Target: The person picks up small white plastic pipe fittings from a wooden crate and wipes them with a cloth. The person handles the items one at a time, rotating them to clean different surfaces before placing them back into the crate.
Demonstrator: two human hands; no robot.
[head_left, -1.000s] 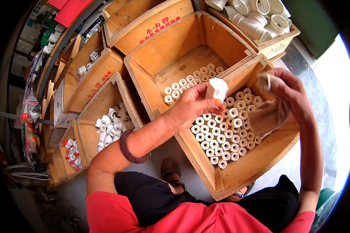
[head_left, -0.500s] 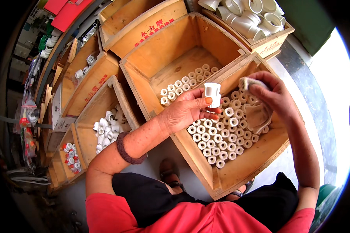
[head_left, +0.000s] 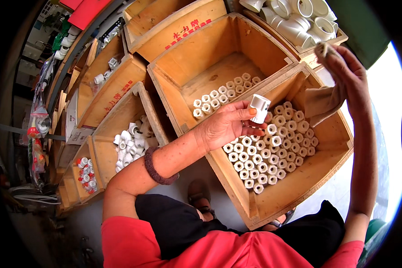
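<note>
Left hand (head_left: 223, 126) and right hand (head_left: 349, 75) are well apart, the left clamped on a white pipe fitting (head_left: 259, 110) above the near wooden box (head_left: 226, 187), the right gripping a beige cloth (head_left: 324, 102) that hangs down by the box's far right edge. Rows of off-white nuts (head_left: 267, 169) fill part of that box, and more sit in the neighboring crate (head_left: 205, 47).

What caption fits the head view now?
Left hand holds a white fitting over a wooden bin of pale fittings; right hand grips a beige cloth.
</note>
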